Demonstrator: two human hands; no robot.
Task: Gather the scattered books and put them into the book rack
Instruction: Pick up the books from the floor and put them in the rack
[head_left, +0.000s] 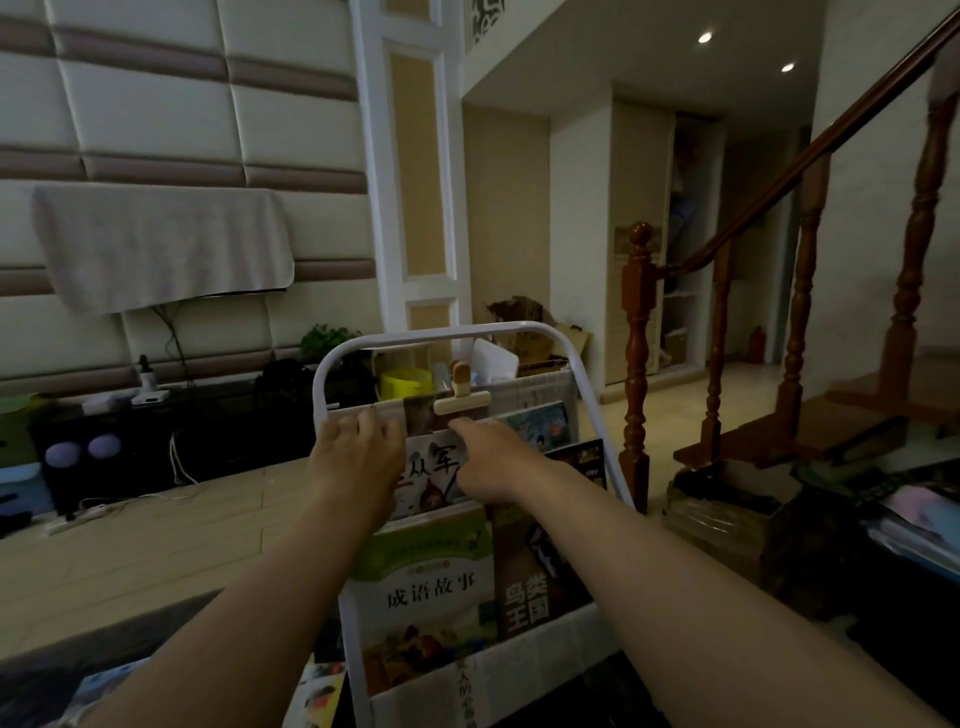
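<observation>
A white metal book rack (332, 374) with fabric pockets stands in front of me. Its pockets hold several books: a white one with large black characters (434, 467), a green and white one (431, 587), a brown one (527, 592) and a colourful one (540, 423) at the upper right. My left hand (353, 457) grips the top pocket's edge beside the white book. My right hand (491, 457) reaches over the same book, fingers stretched toward a beige clip (462, 401) on the pocket edge. More books (317, 696) lie on the floor at the rack's lower left.
A wooden stair post and railing (638, 332) rise just right of the rack. A dark cluttered table (852, 499) sits at the right. A low dark TV cabinet (156, 415) runs along the left wall under a cloth-covered screen (161, 244). Light wood floor (156, 535) lies left.
</observation>
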